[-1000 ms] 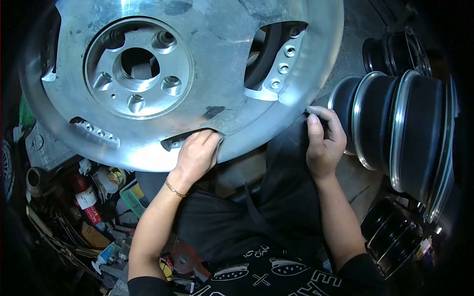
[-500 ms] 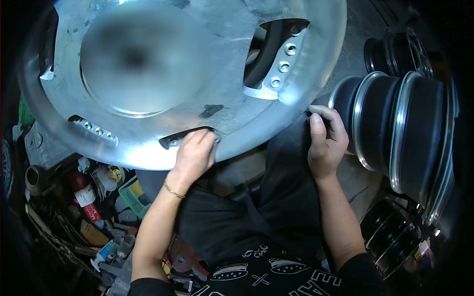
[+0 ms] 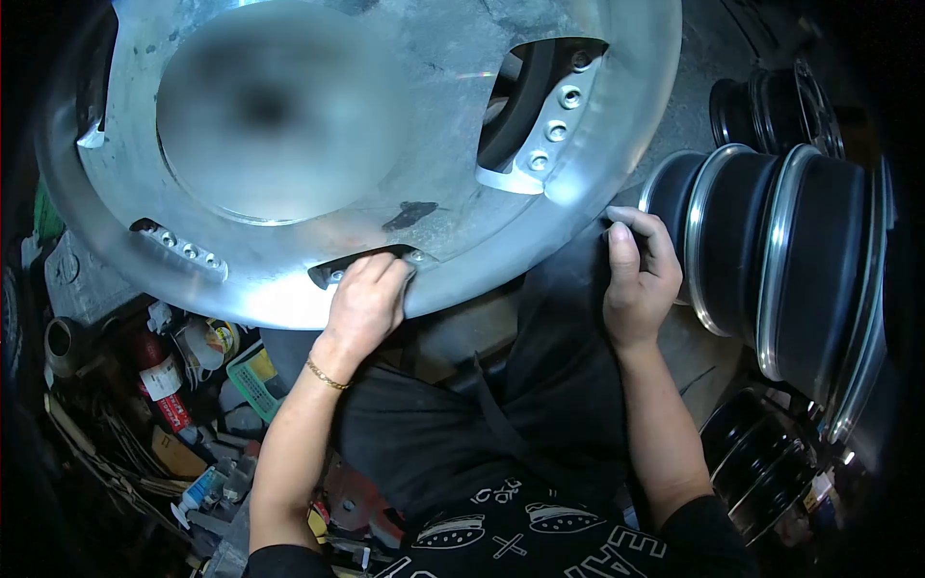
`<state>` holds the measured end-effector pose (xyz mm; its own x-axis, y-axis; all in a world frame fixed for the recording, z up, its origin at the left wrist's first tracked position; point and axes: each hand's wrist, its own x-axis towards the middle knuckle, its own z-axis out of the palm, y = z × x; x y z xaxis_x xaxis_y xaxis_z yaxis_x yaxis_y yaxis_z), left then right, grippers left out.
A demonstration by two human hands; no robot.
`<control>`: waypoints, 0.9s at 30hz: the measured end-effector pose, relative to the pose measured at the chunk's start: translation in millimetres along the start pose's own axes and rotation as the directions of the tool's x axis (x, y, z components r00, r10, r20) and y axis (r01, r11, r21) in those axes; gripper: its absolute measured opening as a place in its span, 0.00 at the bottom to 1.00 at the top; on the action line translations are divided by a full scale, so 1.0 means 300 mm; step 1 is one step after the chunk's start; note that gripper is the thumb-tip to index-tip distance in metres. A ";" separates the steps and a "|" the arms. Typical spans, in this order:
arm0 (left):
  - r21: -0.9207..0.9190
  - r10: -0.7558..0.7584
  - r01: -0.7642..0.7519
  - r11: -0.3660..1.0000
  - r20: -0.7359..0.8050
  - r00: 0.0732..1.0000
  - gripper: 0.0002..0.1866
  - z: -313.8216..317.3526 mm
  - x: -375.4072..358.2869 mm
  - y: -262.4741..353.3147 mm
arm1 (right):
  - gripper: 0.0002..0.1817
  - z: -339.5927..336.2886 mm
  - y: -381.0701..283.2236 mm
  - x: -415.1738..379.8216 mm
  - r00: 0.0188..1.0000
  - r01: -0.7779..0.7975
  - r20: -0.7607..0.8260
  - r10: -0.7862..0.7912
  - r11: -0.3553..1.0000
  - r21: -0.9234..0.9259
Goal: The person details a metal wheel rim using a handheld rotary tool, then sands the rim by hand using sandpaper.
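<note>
Left hand curls, seemingly pinching an abrasive, on the wheel face's lower edge; right hand grips its rim. Fingers risk snagging the slot.

Black printed shirt, dark apron, gold bracelet on left wrist.

Bare silver-grey aluminium wheel disc under the left hand's fingers, bearing a dark smudge; black barrels with chrome lips beyond the right hand's fingers.
</note>
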<state>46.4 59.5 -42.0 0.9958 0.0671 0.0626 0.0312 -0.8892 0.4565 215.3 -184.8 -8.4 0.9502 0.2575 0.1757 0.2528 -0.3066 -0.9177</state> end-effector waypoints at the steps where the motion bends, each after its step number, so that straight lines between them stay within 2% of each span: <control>1: 0.001 0.000 0.000 1.000 -0.002 1.000 0.08 0.002 0.000 -0.001 | 0.09 -0.001 0.000 0.001 1.000 -0.003 -0.007 0.003 1.000 0.006; 5: -0.054 -0.003 0.002 0.999 -0.021 1.000 0.09 0.029 0.047 0.040 | 0.09 0.006 0.000 0.001 0.999 0.034 0.000 -0.034 0.999 0.008; 7: -0.079 -0.011 0.006 0.997 -0.059 0.998 0.09 0.031 0.041 0.030 | 0.09 -0.004 -0.010 -0.001 1.000 -0.014 0.021 0.016 0.998 -0.060; 8: -0.080 -0.021 0.016 0.997 -0.067 0.998 0.09 0.022 0.025 0.018 | 0.09 -0.007 -0.008 0.002 1.000 0.012 0.005 -0.011 0.998 -0.059; 9: -0.039 -0.020 0.020 0.999 -0.006 1.000 0.10 0.001 0.001 -0.001 | 0.09 -0.005 -0.005 0.005 0.999 0.038 -0.008 -0.038 0.998 -0.053; 10: 0.005 -0.023 0.022 1.000 0.055 0.998 0.12 -0.019 -0.020 -0.018 | 0.10 -0.011 -0.023 -0.001 0.998 -0.065 0.009 0.065 0.998 -0.002; 11: 0.012 -0.037 0.037 0.999 0.046 0.998 0.12 -0.031 -0.034 -0.028 | 0.11 -0.017 -0.025 -0.001 0.997 -0.070 0.027 0.070 0.997 0.007; 13: 0.015 -0.017 0.017 1.000 -0.007 1.000 0.08 -0.057 -0.043 -0.037 | 0.11 -0.015 -0.011 -0.001 0.998 -0.055 0.018 0.056 0.998 -0.007; 15: -0.049 -0.036 0.032 0.998 -0.079 0.996 0.10 -0.102 -0.048 -0.004 | 0.11 -0.013 0.007 -0.008 0.993 -0.117 0.021 0.116 0.992 0.052; 18: -0.317 -0.222 0.129 0.939 -0.276 0.935 0.16 -0.130 -0.105 0.073 | 0.09 -0.011 0.033 -0.004 0.993 -0.116 -0.011 0.117 0.992 0.051; 19: -0.395 -0.317 0.184 0.900 -0.304 0.898 0.15 -0.132 -0.121 0.102 | 0.09 -0.014 0.042 0.000 0.993 -0.117 -0.016 0.117 0.992 0.043; 21: -0.459 -0.405 0.229 0.858 -0.331 0.853 0.16 -0.114 -0.168 0.119 | 0.09 -0.010 0.051 0.013 0.993 -0.103 -0.050 0.106 0.993 0.055; 23: -0.485 -0.418 0.207 0.850 -0.379 0.826 0.15 -0.116 -0.196 0.103 | 0.09 -0.016 0.030 0.018 0.977 -0.202 -0.033 0.209 0.967 0.154; 24: -0.496 -0.421 0.188 0.848 -0.416 0.806 0.14 -0.117 -0.207 0.089 | 0.11 -0.027 0.025 0.026 0.973 -0.230 -0.016 0.232 0.969 0.088; 25: -0.511 -0.431 0.184 0.840 -0.420 0.799 0.14 -0.113 -0.214 0.075 | 0.11 -0.020 0.026 0.031 0.975 -0.220 -0.011 0.221 0.973 0.071; 27: -0.513 -0.430 0.165 0.842 -0.453 0.781 0.16 -0.102 -0.226 0.052 | 0.15 0.003 0.020 0.042 0.974 -0.197 -0.075 0.212 0.966 0.167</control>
<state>-23.4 55.0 -12.1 0.7252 0.6397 0.2549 0.1468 -0.5052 0.8504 228.5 -182.7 -12.0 0.9932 0.1168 0.0036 0.0264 -0.1942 -0.9806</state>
